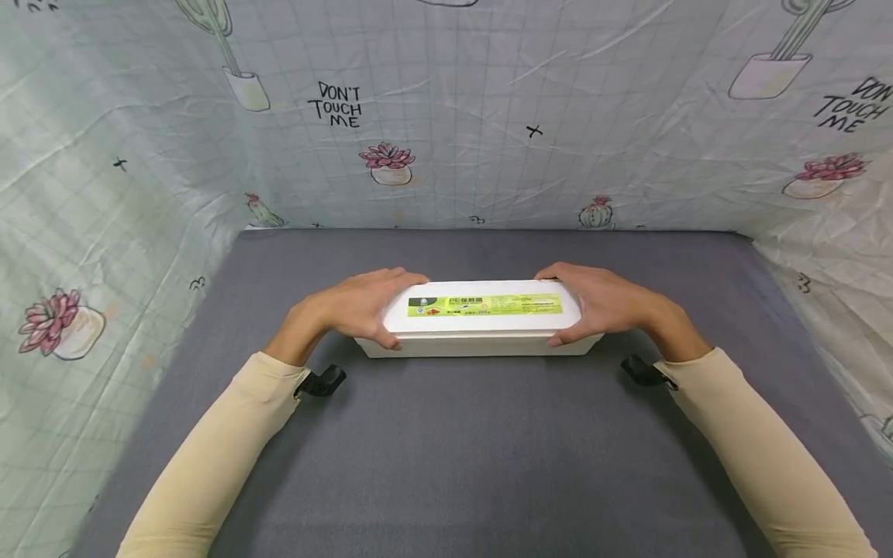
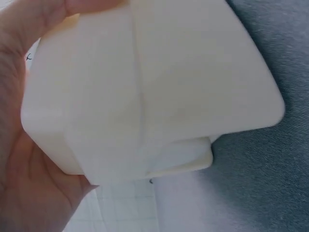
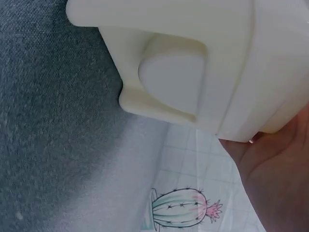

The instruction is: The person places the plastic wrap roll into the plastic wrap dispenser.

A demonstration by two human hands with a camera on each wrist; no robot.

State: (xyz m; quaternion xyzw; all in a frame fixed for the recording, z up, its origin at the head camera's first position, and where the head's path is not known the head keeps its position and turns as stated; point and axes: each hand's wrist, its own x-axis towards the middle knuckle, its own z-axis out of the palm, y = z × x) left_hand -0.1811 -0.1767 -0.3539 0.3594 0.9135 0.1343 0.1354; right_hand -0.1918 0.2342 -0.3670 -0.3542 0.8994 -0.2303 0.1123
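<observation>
A long white cling film dispenser [image 1: 481, 345] lies crosswise on the grey table, its closed lid facing up. On the lid is a yellow-green label [image 1: 484, 304] printed with PE and Chinese characters. My left hand [image 1: 366, 304] grips its left end, thumb on the front and fingers over the back. The right end is held the same way by my right hand [image 1: 605, 298]. In the right wrist view, a rounded white part [image 3: 174, 77] shows in a recess of the dispenser's end wall [image 3: 227, 29]. The dispenser's inside is hidden.
The grey tabletop [image 1: 474, 457] spreads in front of and around the dispenser. A pale cloth [image 1: 474, 155] printed with potted cacti hangs behind and at both sides. Black wrist straps [image 1: 324, 381] show at both cuffs.
</observation>
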